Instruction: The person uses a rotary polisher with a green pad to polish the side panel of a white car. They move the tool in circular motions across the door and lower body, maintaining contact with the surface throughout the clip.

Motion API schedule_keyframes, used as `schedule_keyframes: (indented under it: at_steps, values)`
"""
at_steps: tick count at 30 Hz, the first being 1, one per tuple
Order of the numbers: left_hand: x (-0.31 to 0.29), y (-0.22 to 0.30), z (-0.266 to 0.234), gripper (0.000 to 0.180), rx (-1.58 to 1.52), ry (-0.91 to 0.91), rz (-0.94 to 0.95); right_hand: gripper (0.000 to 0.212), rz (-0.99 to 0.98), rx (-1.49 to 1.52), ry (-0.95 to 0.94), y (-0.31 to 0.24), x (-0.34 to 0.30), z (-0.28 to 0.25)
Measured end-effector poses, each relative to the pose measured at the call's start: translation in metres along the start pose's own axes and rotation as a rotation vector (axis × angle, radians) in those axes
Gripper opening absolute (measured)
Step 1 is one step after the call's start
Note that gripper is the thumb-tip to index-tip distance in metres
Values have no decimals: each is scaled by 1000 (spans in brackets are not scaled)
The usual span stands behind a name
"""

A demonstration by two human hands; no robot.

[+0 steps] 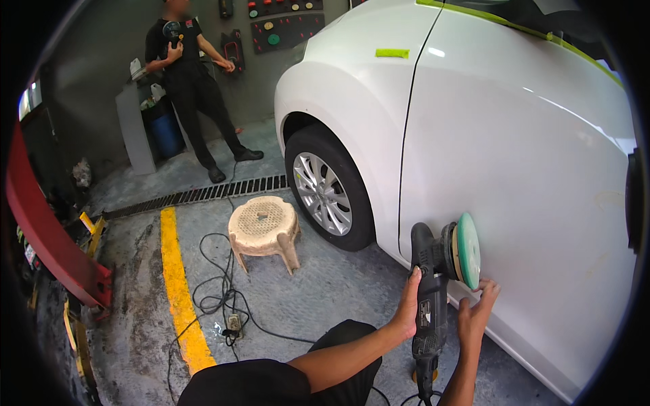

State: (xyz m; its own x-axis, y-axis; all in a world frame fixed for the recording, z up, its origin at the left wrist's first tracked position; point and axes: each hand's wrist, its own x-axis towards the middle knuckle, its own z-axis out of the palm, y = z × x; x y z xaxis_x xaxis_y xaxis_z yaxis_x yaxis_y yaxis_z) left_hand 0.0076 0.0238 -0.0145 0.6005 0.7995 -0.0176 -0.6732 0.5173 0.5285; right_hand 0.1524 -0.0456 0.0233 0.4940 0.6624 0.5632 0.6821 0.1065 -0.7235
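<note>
My left grip [409, 303] clasps the black plastic polisher [431, 298]; my right grip [475, 312], unclenched near its round green pad [468, 250], should clear before power.

The left sleeve [247, 384] is black, short and loose, with a rounded outline; the trousers [345, 334] are black too, and plain; both forearms [352, 354] are bare.

Left of your left hand [407, 308], a beige stool [264, 232] stands on grey floor [332, 284]. Beyond rises a grey wall [101, 84].
</note>
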Motion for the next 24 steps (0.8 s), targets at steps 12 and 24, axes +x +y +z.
schedule_keyframes:
  at_steps: [12, 24]
  values:
    - [-1, 6, -1, 73, -15, -1, 7, 46, -26, 69, -17, -12, 4, 3]
    - [-7, 20, -3, 75, -61, -16, 25, 46, 10, 52, -57, -27, 0, 15]
